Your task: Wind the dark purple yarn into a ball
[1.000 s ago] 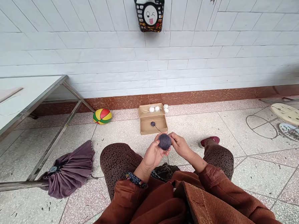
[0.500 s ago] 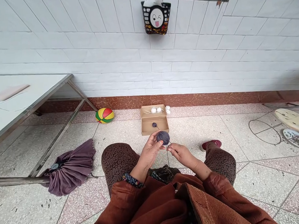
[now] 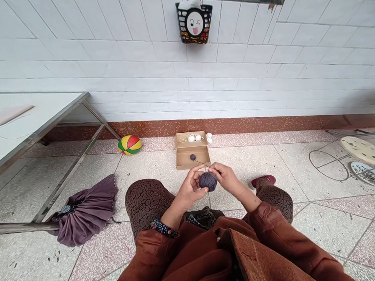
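A dark purple-grey ball of yarn (image 3: 208,181) is gripped between the thumb and fingers of my left hand (image 3: 190,185). At the ball's upper right, my right hand (image 3: 225,177) pinches the yarn strand, its fingertips close to the ball. From there the strand runs up to a smaller dark ball of yarn (image 3: 192,157) lying in the open cardboard box (image 3: 184,161) on the floor. Two white yarn balls (image 3: 195,138) rest in the box's lid part, with more white balls (image 3: 209,137) just right of it.
A folded purple umbrella (image 3: 87,210) leans by the metal-framed table (image 3: 63,109) at left. Near the wall lies a colourful ball (image 3: 130,144). At right stand a round stool (image 3: 364,151) and a white dish (image 3: 368,173). A black basket (image 3: 195,24) hangs on the wall.
My right hand has moved from below the yarn ball up to its upper right side. The ball has shifted slightly down and right in my left hand.
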The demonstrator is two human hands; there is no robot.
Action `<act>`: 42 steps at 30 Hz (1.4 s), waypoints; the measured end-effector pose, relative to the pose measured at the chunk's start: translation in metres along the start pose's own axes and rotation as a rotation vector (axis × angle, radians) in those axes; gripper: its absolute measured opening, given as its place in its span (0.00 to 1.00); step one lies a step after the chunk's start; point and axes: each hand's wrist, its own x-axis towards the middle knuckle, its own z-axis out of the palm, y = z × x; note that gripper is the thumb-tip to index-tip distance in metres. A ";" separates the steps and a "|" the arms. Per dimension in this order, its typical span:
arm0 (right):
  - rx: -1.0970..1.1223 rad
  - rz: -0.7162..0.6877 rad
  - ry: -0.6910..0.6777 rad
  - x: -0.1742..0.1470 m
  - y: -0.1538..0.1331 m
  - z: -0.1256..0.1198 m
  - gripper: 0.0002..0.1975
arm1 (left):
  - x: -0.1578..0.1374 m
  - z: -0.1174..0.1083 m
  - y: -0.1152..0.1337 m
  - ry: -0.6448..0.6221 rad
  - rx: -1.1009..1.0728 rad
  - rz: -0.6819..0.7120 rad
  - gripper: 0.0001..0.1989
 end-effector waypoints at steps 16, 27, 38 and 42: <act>0.005 -0.167 -0.146 0.006 -0.022 -0.029 0.13 | 0.002 -0.014 -0.019 0.066 0.170 -0.048 0.33; 0.071 -0.088 -0.320 -0.042 0.005 0.036 0.16 | 0.006 -0.017 -0.019 0.399 0.049 -0.074 0.24; 0.113 -0.072 -0.114 0.002 -0.001 -0.011 0.14 | -0.001 -0.006 -0.018 -0.051 0.195 -0.069 0.43; 0.082 0.022 -0.055 -0.012 0.019 0.016 0.14 | -0.001 -0.004 -0.015 0.019 -0.076 -0.078 0.38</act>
